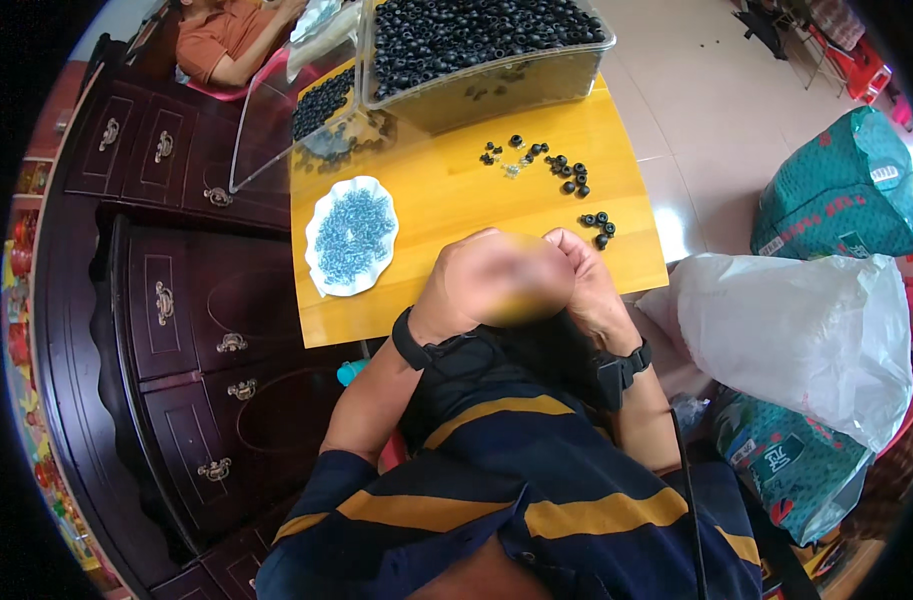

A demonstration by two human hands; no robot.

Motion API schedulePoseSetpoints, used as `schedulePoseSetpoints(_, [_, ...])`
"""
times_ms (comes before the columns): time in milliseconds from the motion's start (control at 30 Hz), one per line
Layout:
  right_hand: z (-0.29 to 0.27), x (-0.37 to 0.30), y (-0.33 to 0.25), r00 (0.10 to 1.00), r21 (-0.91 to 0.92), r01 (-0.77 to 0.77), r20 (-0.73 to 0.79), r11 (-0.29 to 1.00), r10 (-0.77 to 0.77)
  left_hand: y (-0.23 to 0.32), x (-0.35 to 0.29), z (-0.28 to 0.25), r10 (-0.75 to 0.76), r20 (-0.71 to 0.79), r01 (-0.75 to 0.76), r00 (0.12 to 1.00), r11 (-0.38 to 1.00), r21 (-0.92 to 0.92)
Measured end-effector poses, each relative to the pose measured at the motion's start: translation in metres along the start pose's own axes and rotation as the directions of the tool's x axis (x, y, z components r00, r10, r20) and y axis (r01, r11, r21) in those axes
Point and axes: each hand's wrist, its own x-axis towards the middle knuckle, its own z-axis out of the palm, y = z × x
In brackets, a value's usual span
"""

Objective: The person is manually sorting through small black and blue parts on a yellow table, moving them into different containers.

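Observation:
My left hand and my right hand are close together above the near edge of a yellow table. A blurred patch covers the space between them and most of the left fingertips. The left fingers look curled inward. On the right hand, thumb and forefinger are pinched together; whatever either hand holds cannot be made out. Left of my hands is a white scalloped dish full of small clear bluish pieces. Small black round parts lie just beyond my right hand, with more black parts farther off.
A clear plastic bin heaped with black parts stands at the table's far side, beside a clear tilted container. Dark wooden drawers line the left. White and teal sacks stand right. Another person sits far left.

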Motion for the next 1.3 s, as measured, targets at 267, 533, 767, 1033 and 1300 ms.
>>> schedulePoseSetpoints(267, [0.008,-0.001,-0.007,0.999,-0.008,0.017,-0.048,1.000,-0.018,-0.015,0.007,-0.010,-0.048,0.109,0.069,0.993,0.977,-0.202])
schedulePoseSetpoints(533, [0.005,0.000,-0.009,0.999,-0.021,0.013,-0.033,1.000,-0.014,-0.012,0.010,-0.009,-0.042,0.109,0.059,0.993,0.984,-0.166])
schedulePoseSetpoints(767, [0.000,0.001,-0.003,0.990,-0.086,0.083,-0.108,0.993,-0.092,0.003,0.015,-0.002,-0.001,0.050,0.000,0.999,1.000,0.015])
schedulePoseSetpoints(1033, [-0.003,-0.002,0.000,0.941,-0.386,0.139,-0.236,0.912,-0.244,-0.005,0.026,0.007,0.055,-0.010,-0.052,0.998,0.979,0.196])
schedulePoseSetpoints(1300, [0.106,-0.041,-0.079,0.923,-0.230,0.240,0.355,0.943,-0.148,-0.028,0.050,0.012,0.020,0.091,-0.069,0.996,0.815,0.575])
